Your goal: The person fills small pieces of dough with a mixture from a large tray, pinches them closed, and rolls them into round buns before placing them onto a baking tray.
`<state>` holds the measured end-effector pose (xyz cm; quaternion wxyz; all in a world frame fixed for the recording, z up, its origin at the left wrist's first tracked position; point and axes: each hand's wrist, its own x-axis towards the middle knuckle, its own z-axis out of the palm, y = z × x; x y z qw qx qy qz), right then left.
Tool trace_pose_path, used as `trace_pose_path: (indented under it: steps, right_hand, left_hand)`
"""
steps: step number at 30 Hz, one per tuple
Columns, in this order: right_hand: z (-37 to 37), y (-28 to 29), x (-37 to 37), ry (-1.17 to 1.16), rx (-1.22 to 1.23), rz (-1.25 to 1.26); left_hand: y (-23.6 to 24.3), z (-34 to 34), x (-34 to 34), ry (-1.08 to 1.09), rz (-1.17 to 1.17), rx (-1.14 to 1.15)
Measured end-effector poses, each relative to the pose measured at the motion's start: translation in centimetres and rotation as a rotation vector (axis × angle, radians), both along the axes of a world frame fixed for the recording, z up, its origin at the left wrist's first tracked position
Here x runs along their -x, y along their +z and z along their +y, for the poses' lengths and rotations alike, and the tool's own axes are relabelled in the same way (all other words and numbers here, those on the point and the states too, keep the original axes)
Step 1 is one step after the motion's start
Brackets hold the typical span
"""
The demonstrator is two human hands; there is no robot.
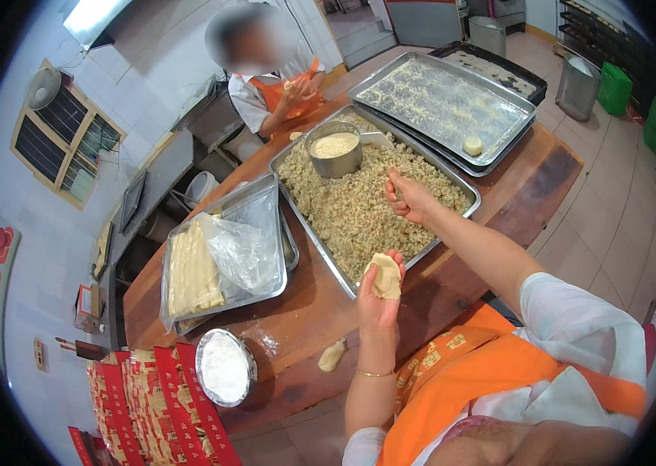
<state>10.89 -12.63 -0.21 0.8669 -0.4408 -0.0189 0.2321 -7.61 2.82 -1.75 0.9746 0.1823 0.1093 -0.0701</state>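
Note:
My left hand (381,304) is closed around a flattened round of pale dough (385,276), held by the near edge of the large metal tray (350,286). Crumbly yellowish filling (351,217) heaps that tray. Over the heap's right side is my right hand (409,197), its fingers curled inward; whatever they hold is hidden. A steel bowl (337,165) of fine pale crumbs stands on the filling, beside a flat scraper (377,140). Another piece of dough (333,355) lies at the table's near edge.
Left is a tray (272,203) with dough strips (188,272) under plastic, then a bowl of white flour (224,368) and red packaging (165,396). At the far right, one round dough piece (472,145) sits on a crumb-dusted tray (437,101). Across the table (444,299) works an orange-aproned person (281,93).

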Motion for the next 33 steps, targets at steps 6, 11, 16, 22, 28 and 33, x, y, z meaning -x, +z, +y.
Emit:
trace_pose_path:
  steps: [6,11,16,22,28,33]
  right_hand:
    - [0.0,-0.5,0.4,-0.031,0.298,-0.258]
    - [0.4,0.9,2.3,-0.060,0.507,-0.777]
    - [0.8,1.4,5.9,-0.164,1.068,-1.354]
    - [-0.2,2.1,4.7,0.079,0.937,-0.964]
    - [0.0,2.2,5.3,-0.233,0.781,-1.012]
    - [0.3,1.5,7.0,-0.298,0.873,-1.109]
  left_hand:
    - [-0.3,-1.0,-4.0,0.175,0.106,-0.143]
    - [0.7,-2.4,-8.6,0.259,0.148,-0.091]
    - [2.8,-4.2,-9.7,0.235,0.152,-0.140]
    - [0.7,-4.7,-9.9,0.302,0.175,-0.255]
    - [-1.9,-3.0,-11.1,0.289,-0.022,-0.342]
    - [-0.6,-3.3,-9.7,0.304,0.002,-0.499]
